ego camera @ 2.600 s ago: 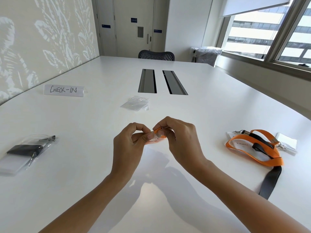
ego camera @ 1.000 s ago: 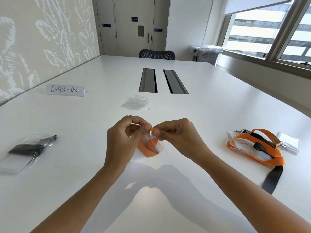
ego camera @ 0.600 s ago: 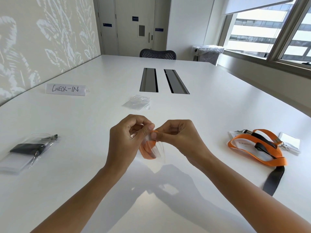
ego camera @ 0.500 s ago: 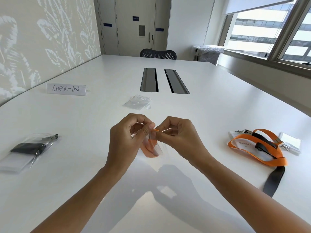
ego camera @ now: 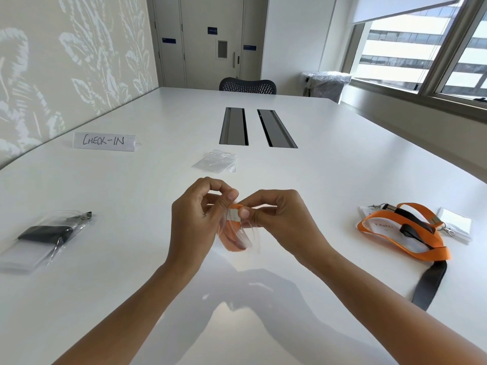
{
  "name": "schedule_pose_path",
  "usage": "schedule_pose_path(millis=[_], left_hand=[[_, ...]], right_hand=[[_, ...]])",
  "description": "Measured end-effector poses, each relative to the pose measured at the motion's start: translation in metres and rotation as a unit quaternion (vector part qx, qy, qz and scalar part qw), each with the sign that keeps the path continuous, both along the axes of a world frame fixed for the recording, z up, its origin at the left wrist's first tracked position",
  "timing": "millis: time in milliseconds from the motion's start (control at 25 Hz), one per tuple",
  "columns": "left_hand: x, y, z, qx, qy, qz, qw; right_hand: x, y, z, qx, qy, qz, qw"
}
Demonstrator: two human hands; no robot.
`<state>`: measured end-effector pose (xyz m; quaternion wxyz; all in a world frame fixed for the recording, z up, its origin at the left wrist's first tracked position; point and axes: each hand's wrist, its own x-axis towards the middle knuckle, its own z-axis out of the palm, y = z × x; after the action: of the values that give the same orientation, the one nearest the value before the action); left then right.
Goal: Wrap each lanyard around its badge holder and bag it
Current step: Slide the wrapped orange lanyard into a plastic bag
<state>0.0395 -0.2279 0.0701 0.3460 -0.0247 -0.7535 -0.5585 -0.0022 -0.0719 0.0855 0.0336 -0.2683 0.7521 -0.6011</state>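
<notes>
Above the middle of the white table, my left hand and my right hand pinch the top edge of a small clear bag. Inside it hangs a badge holder wrapped in an orange lanyard. A bagged black lanyard bundle lies at the left. At the right, a loose orange lanyard and a black lanyard lie tangled over badge holders. Spare clear bags lie beyond my hands.
A folded paper sign reading CHECK-IN stands at the back left. Two dark cable slots are set into the table's middle. A black chair sits at the far end. Windows run along the right wall.
The orange bundle has sunk lower into the clear bag, and my fingers have shifted along the bag's top edge. The view has tilted slightly.
</notes>
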Motion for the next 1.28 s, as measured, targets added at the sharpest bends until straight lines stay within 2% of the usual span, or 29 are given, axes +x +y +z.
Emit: schedule_pose_path(millis=[240, 520, 640, 800, 960, 1200, 1280], left_hand=[[0.0008, 0.0012, 0.0019, -0.006, -0.001, -0.008, 1.0], [-0.0023, -0.0023, -0.0014, -0.033, -0.05, -0.047, 0.997], [-0.0024, -0.004, -0.0016, -0.032, -0.044, -0.029, 0.998], [-0.0003, -0.0031, 0.0, -0.041, -0.04, -0.021, 0.998], [-0.0014, -0.0013, -0.0005, -0.01, -0.051, -0.017, 0.998], [-0.0025, -0.0003, 0.0006, 0.044, -0.085, -0.078, 0.992], [-0.0035, 0.0002, -0.0006, 0.064, -0.092, -0.081, 0.99]], right_hand=[[-0.0005, 0.0032, 0.0064, -0.009, -0.041, -0.009, 0.999], [0.0027, 0.0021, 0.0037, 0.038, 0.027, -0.07, 0.996], [0.0, 0.004, 0.0043, 0.027, 0.005, -0.035, 0.999], [-0.0029, 0.0063, 0.0012, -0.035, -0.069, 0.028, 0.997], [0.0001, 0.0041, -0.0005, -0.075, -0.108, 0.077, 0.988], [-0.0001, 0.0079, 0.0074, -0.084, -0.143, 0.07, 0.984], [0.0016, 0.0073, 0.0085, -0.083, -0.121, 0.047, 0.988]])
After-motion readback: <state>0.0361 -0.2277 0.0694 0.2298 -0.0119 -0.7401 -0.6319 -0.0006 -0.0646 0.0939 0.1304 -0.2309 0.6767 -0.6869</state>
